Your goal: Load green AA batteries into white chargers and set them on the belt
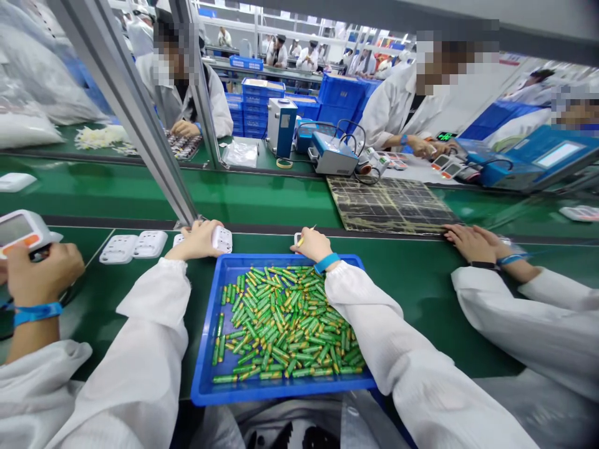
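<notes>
My left hand (199, 241) is closed round a white plastic device housing (222, 240), its recessed side facing up, just behind the tray's left corner. My right hand (314, 244), with a blue wrist strap, pinches a thin yellowish pointed tool (305, 235). Beside its fingertips is a small white piece (296, 239), mostly hidden by the hand. Between my forearms lies a blue tray (202, 368) of many green and gold batteries (281, 318). Two more white housings (133, 246) lie to the left, and another is partly hidden behind my left hand.
A neighbour's hand (42, 280) at left holds a white and orange device; another person's hands (477, 246) rest at right. A metal post (135, 112) rises near my left hand. Beyond runs a green conveyor (262, 199) with a dark gridded board (388, 202).
</notes>
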Available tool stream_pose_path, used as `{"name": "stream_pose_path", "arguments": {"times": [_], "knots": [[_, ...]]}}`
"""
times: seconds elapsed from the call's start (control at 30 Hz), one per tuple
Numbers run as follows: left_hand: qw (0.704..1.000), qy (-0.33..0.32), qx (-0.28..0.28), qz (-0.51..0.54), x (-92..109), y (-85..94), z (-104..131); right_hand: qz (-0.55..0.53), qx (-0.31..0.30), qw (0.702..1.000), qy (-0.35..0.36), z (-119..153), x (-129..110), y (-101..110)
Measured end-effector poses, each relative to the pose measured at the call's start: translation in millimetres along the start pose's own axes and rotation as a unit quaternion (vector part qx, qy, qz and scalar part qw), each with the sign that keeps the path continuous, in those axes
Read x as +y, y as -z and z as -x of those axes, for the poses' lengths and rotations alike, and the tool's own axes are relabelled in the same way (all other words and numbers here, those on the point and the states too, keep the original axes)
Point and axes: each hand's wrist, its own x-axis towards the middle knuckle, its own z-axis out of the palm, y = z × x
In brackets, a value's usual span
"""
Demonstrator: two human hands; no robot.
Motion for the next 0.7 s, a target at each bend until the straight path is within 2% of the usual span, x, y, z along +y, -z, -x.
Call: {"name": "stream_pose_path", "arguments": {"times": [0.07,0.13,0.17,0.2,0.23,0.27,0.37,0.4,0.47,0.5,0.57,0.63,0.7], "knots": [[0.999,0.016,-0.009,-0.051,-1,3.4,3,-0.046,0.020,0.999,0.004,-4,2,-3],[0.994,0.048,-0.031,-0.092,0,8.4,6,-0.156,0.066,0.986,0.010,-5,5,-5],[0.992,0.061,-0.036,-0.106,2,11.5,7,-0.236,0.088,0.968,0.019,-3,6,-4],[0.991,0.066,-0.031,-0.115,6,15.2,10,-0.332,0.103,0.937,0.030,-1,7,-2],[0.992,0.061,-0.012,-0.114,12,19.1,14,-0.436,0.102,0.893,0.044,3,7,2],[0.994,0.045,0.021,-0.101,22,23.2,18,-0.540,0.079,0.836,0.057,9,5,7],[0.988,-0.062,0.144,0.013,69,31.7,40,-0.759,-0.075,0.643,0.073,35,-7,24],[0.978,-0.112,0.164,0.064,88,32.1,49,-0.791,-0.130,0.593,0.077,45,-13,29],[0.958,-0.179,0.177,0.141,125,27.8,67,-0.820,-0.203,0.529,0.081,66,-24,36],[0.950,-0.197,0.173,0.168,141,23.5,74,-0.827,-0.218,0.513,0.080,75,-28,38],[0.935,-0.218,0.176,0.216,162,12.0,84,-0.833,-0.219,0.502,0.074,88,-34,38],[0.915,-0.227,0.211,0.260,171,-0.5,88,-0.829,-0.218,0.511,0.067,94,-36,36],[0.896,-0.217,0.259,0.289,172,-11.2,88,-0.811,-0.224,0.536,0.063,93,-35,34]]}}
